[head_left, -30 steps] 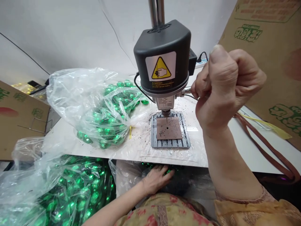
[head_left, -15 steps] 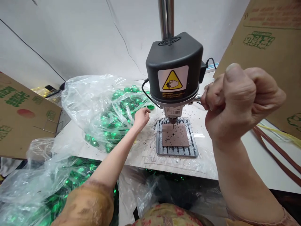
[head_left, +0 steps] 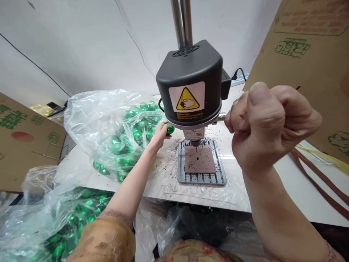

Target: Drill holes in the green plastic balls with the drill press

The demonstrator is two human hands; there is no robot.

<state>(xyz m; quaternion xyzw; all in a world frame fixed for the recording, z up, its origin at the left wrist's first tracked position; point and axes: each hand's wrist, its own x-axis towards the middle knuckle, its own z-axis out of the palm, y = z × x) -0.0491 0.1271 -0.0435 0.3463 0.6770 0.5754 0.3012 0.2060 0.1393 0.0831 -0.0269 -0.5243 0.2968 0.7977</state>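
Note:
Between the fingertips of my left hand [head_left: 160, 136] is a shiny green faceted ball [head_left: 170, 128], just left of the drill press [head_left: 189, 78]. My right hand [head_left: 272, 125] is a closed fist around the press lever [head_left: 221, 116]; most of that lever is hidden inside it. Under the chuck, a thin drill bit [head_left: 196, 149] points down at a brown square plate [head_left: 204, 165] with a small dark hole. That plate lies on the slotted metal base [head_left: 182, 174], among dark shavings. Behind my left wrist, many similar green balls [head_left: 116, 145] fill a clear plastic bag [head_left: 87, 112].
More green balls [head_left: 81, 214] lie in plastic below the table edge at lower left. Cardboard boxes stand at the left [head_left: 29, 145] and right [head_left: 308, 69]. Brown straps [head_left: 313, 173] rest on the white table [head_left: 283, 182]. A power strip [head_left: 240, 79] sits behind the press.
My left hand has closed on a green ball and lifted it beside the press. My right hand stays on the lever. The view has shifted slightly.

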